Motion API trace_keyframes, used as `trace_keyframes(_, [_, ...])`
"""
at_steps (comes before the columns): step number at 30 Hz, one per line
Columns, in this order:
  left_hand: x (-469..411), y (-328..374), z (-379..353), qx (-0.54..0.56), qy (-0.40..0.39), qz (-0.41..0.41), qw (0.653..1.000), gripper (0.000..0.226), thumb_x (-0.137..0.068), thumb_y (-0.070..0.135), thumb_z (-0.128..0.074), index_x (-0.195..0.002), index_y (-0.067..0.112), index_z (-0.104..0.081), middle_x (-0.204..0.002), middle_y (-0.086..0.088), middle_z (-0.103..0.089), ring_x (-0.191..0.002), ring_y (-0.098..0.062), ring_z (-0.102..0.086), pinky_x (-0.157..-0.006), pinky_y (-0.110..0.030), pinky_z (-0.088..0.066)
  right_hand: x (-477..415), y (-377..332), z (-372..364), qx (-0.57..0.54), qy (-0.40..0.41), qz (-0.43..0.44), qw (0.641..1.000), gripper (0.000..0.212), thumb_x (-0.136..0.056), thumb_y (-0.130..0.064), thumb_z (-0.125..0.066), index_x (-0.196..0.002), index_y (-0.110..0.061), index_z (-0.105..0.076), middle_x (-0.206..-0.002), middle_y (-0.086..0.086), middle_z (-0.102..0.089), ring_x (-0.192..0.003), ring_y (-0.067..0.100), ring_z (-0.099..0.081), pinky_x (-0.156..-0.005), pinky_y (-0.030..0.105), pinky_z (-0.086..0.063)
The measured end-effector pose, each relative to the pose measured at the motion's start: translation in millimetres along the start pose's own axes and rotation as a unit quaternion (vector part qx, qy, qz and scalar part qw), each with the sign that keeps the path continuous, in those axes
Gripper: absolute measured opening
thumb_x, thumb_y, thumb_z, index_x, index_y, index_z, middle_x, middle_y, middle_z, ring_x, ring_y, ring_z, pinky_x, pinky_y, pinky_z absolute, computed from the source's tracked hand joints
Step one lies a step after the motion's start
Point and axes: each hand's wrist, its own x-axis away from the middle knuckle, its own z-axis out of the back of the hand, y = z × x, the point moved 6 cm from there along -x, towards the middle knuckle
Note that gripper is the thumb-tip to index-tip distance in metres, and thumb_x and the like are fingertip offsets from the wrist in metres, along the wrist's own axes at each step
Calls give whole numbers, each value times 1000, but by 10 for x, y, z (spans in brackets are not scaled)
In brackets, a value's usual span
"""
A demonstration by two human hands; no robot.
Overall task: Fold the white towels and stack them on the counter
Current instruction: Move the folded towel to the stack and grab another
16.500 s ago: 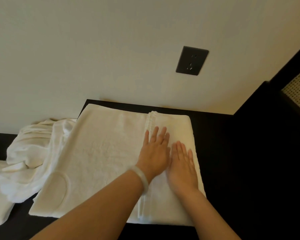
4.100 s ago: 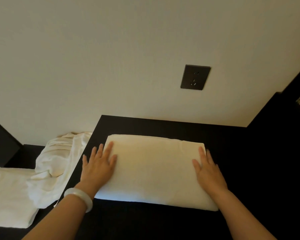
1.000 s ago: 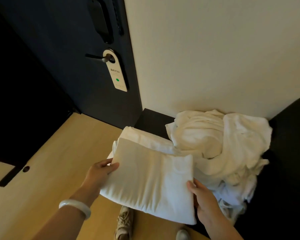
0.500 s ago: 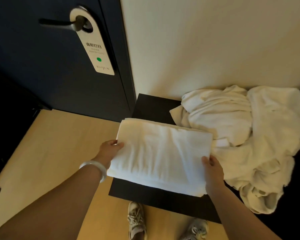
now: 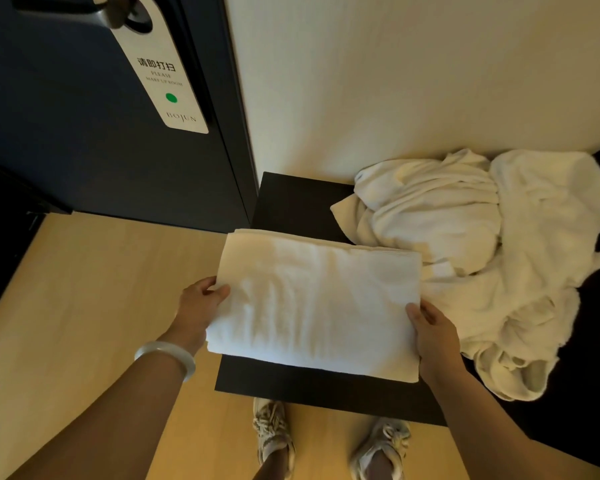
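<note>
**Folded towel at the counter's left end**

Head view: the left hand (image 5: 200, 306) and right hand (image 5: 433, 337) are gripping a thick, rectangular folded towel (image 5: 312, 306) by its short edges, thumbs on top and fingers hidden beneath. It is sitting over the matte black counter (image 5: 298, 202); contact is unclear. A crumpled terry heap (image 5: 482, 254) is lying just beside it.

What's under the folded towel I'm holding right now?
The dark counter shows in front of and behind the folded towel, which the left hand and right hand grip at its ends. Whatever lies directly beneath it is covered.
</note>
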Motion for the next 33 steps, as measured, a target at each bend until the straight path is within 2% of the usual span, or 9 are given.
trace_keyframes(4, [-13,-36,4,-66,-8,-7,998,38,-98,19,-59,-135,13,-56,-116,-15,-63,-98,-32,-61,-87,-44,-52,21,20,7,51,12,-4,999,37,-98,-26,-58,-133,-15,-57,-124,6,-61,-109,28,-55,-102,51,-45])
trace_keyframes(6, [-20,2,-13,-211,8,-38,977,56,-97,27,-60,-148,20,-38,-138,-17,-46,-118,-35,-50,-99,-49,-47,79,-152,23,186,69,95,975,36,-97,-22,-60,-129,-8,-56,-121,12,-60,-105,28,-53,-96,46,-46])
trace_keyframes(10, [347,294,-550,-494,-12,-305,814,86,-96,44,-57,-158,29,2,-165,-3,10,-151,-30,7,-121,-49,-7,519,-514,-472,418,85,424,799,58,-86,-25,-70,-138,-10,-48,-139,15,-50,-131,33,-44,-107,48,-38])
trace_keyframes(13, [502,88,-1019,-594,-127,-350,713,87,-97,59,-42,-153,36,20,-157,3,36,-144,-26,33,-119,-57,9,466,-141,-952,558,-20,430,709,85,-78,-45,-75,-150,-17,-39,-157,16,-33,-147,42,-22,-115,64,-20])
trace_keyframes(16, [354,-81,-1100,-635,-142,-307,695,81,-98,63,-27,-149,35,29,-150,3,46,-138,-27,42,-115,-63,13,248,138,-1035,619,-56,394,677,92,-82,-55,-67,-156,-19,-25,-164,16,-11,-150,42,0,-116,67,-10])
trace_keyframes(21, [328,-116,-1115,-649,-154,-293,685,79,-82,71,4,-145,35,35,-147,3,50,-137,-28,44,-113,-63,16,158,225,-1032,621,-89,385,677,90,-90,-60,-53,-159,-24,-7,-165,11,8,-150,37,15,-118,61,2])
trace_keyframes(25, [436,-38,-1117,-650,-178,-252,695,81,-98,61,-23,-139,36,42,-145,3,53,-137,-28,44,-116,-64,10,263,-7,-1011,615,-165,325,699,79,-98,-49,-45,-158,-28,3,-162,6,26,-145,32,30,-117,59,15])
trace_keyframes(29, [610,212,-1312,-633,-177,-203,726,80,-102,53,-31,-147,30,32,-154,-3,40,-145,-34,27,-120,-56,2,330,-507,-491,432,-170,284,839,42,-104,-30,-44,-145,-27,-43,-163,-7,-15,-152,13,-5,-123,33,-2])
trace_keyframes(33, [1000,707,-1915,-597,-171,-263,739,76,-102,51,-34,-155,27,15,-160,-3,27,-150,-29,15,-122,-46,-7,3,-912,563,342,-15,281,897,48,-98,-18,-55,-144,-17,-42,-157,1,-27,-144,17,-22,-115,19,-13])
